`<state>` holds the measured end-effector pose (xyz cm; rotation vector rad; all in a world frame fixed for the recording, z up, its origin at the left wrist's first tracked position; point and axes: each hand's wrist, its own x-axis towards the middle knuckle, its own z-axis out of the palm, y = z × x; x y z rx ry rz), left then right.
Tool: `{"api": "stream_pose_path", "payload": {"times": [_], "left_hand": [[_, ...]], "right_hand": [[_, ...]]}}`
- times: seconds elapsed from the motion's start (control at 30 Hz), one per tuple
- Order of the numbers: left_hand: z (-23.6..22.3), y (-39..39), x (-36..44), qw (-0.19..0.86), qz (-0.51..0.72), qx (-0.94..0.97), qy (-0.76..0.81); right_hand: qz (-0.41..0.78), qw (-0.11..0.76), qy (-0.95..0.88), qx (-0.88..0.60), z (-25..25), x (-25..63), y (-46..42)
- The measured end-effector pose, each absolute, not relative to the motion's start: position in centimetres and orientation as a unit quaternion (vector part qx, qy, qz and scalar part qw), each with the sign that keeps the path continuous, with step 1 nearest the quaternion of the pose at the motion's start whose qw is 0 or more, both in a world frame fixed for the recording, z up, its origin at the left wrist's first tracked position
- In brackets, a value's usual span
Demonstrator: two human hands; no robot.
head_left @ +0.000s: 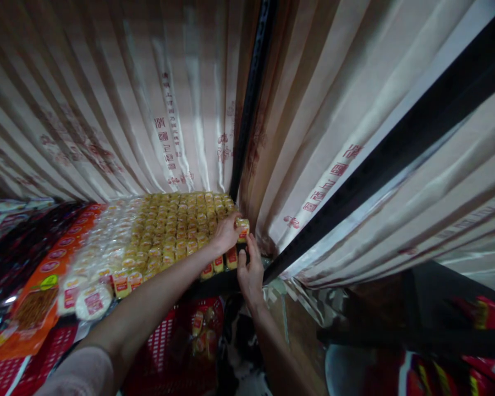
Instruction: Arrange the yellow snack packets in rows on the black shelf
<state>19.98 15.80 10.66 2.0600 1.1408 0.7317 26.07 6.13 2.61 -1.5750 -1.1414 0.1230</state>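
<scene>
My left hand (226, 235) is closed around a small yellow-wrapped snack packet (242, 227) with a red label, at the right end of the shelf. Just below it my right hand (251, 275) reaches up, thumb and fingers apart, its fingertips at the packet's lower edge. Rows of similar yellow packets (177, 223) cover the shelf to the left of my hands. Several with red labels stand along the front edge, right under my left wrist.
Clear-wrapped white packets (107, 231), an orange bag (45, 291) and dark shiny packs (20, 247) lie farther left. A red basket (177, 352) with a few packets stands below. Black posts (379, 154) and pale curtains (181, 99) enclose the corner.
</scene>
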Motion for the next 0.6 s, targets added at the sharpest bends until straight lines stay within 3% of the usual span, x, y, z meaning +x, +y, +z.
{"api": "stream_pose_path", "payload": {"times": [0.6], "left_hand": [[7.9,17.3,20.7,0.176,0.184,0.853,0.455]], "right_hand": [[0.134,0.554,-0.468,-0.676,-0.7,27.3,8.5]]}}
